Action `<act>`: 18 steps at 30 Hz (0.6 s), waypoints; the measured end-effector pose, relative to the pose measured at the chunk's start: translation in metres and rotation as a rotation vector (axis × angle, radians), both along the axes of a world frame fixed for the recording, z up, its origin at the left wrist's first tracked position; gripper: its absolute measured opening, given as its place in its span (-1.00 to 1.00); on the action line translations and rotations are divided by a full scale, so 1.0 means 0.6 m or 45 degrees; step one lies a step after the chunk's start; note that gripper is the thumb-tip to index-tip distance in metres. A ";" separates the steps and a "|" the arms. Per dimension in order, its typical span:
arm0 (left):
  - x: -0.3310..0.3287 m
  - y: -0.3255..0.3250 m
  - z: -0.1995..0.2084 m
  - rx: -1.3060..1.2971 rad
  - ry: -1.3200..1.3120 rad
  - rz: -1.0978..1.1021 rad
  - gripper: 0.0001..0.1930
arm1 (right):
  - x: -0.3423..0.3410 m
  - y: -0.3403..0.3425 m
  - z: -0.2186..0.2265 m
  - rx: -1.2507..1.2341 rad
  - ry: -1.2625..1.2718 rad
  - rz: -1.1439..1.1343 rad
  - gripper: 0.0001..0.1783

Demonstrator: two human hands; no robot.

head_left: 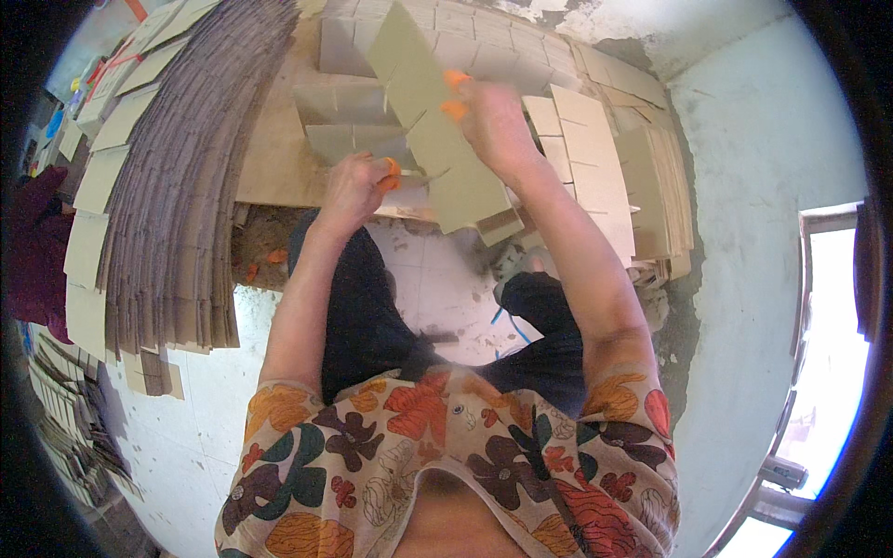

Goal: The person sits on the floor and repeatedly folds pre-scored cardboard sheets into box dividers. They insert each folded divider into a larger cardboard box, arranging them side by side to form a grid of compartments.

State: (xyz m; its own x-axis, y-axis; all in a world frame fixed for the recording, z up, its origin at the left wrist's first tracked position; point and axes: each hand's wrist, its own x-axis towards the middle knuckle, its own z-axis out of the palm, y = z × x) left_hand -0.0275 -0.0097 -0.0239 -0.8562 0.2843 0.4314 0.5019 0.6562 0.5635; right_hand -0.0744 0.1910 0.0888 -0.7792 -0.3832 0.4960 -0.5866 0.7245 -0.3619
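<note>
My right hand (498, 126), with orange covers on its fingertips, grips a long slotted cardboard strip (433, 139). The strip is tilted over the work board, its lower end toward my knees. Left of it, my left hand (361, 191) is closed, its fingers curled together beside the strip; an orange cover shows there too. What those fingers pinch is hidden. Just beyond the left hand, shorter cardboard pieces (349, 141) stand on edge in rows on the wooden board (270, 153).
A tall stack of slotted cardboard (186, 167) rises on the left. More cardboard strips (591, 158) lie at right, by the pale wall (753, 186). Rows of standing cardboard (465, 46) fill the back. My knees flank the tiled floor (437, 279). A dark red cloth (42, 251) shows far left.
</note>
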 end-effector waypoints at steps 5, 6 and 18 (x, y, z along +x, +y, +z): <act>0.005 0.000 0.010 0.003 -0.026 -0.007 -0.87 | 0.021 -0.001 0.006 -0.016 -0.161 -0.068 -0.91; 0.005 -0.001 0.011 -0.026 -0.021 -0.007 -0.86 | 0.021 -0.002 0.004 -0.017 -0.187 -0.053 -0.91; -0.008 0.003 0.000 -0.060 0.005 -0.023 -0.83 | 0.020 -0.025 -0.106 0.529 -0.468 -0.013 -0.81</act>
State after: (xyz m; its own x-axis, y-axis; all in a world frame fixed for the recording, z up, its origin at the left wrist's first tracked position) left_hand -0.0323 -0.0078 -0.0242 -0.8492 0.3197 0.4204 0.5158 0.6730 0.5301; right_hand -0.0622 0.1761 0.0253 -0.8773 -0.4800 -0.0006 -0.4678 0.8551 -0.2236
